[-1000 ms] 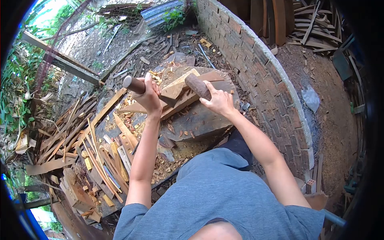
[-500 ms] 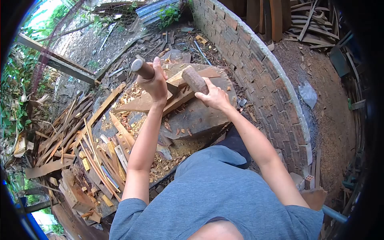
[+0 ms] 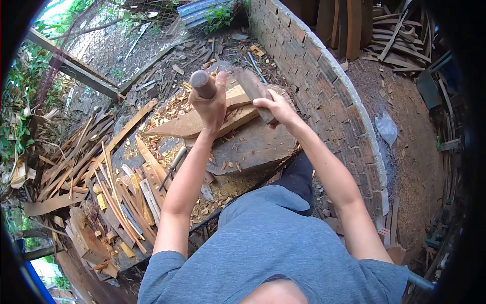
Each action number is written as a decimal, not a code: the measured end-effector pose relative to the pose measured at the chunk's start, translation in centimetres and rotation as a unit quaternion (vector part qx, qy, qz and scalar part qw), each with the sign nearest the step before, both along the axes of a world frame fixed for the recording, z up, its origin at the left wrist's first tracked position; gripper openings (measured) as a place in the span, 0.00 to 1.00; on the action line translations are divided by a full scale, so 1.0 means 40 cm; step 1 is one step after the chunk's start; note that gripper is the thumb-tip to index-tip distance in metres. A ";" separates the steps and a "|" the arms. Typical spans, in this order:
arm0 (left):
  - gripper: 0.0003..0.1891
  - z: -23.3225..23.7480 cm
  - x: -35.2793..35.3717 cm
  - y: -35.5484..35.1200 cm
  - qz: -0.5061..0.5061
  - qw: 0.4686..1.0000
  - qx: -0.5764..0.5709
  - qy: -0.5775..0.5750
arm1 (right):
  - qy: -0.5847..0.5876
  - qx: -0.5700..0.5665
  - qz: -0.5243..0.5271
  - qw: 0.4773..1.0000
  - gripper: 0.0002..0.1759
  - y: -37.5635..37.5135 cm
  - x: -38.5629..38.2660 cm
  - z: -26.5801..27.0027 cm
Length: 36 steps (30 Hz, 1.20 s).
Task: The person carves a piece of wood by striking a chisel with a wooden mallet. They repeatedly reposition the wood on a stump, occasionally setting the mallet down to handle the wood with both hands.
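Observation:
My left hand (image 3: 210, 107) is closed around the thick, round handle of a chisel (image 3: 202, 83), its butt end facing up at me; the hand hides the blade. It is over a long, pointed wooden workpiece (image 3: 177, 126) lying across a large wood block (image 3: 258, 147). My right hand (image 3: 278, 109) grips a wooden mallet (image 3: 250, 83), slightly smeared by motion, just right of the chisel and apart from its butt. Pale chips (image 3: 162, 114) are scattered around the workpiece. Another tool with a light handle (image 3: 178, 156) and dark shaft lies left of the block.
Wooden offcuts and strips (image 3: 129, 207) are heaped at the left. A curved brick wall (image 3: 329, 111) runs along the right side, with a plastic bag (image 3: 387, 126) beyond it. Wire mesh and a wooden rail (image 3: 81, 76) stand at the far left; corrugated sheet (image 3: 202, 15) lies at the back.
My left hand and the chisel have shifted slightly right and down. The mallet has tilted more upright in my right hand, which is a little further right. The light-handled tool has come into view.

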State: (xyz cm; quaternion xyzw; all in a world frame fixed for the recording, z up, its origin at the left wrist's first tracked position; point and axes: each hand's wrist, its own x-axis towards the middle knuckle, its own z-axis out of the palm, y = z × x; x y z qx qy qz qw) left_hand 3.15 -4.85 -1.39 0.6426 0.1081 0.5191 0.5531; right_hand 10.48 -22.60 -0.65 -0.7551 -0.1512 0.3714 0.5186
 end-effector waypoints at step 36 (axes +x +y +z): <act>0.07 0.021 0.016 0.008 -0.069 0.997 0.018 -0.010 | -0.556 -0.027 0.138 0.819 0.36 0.098 -0.084 0.451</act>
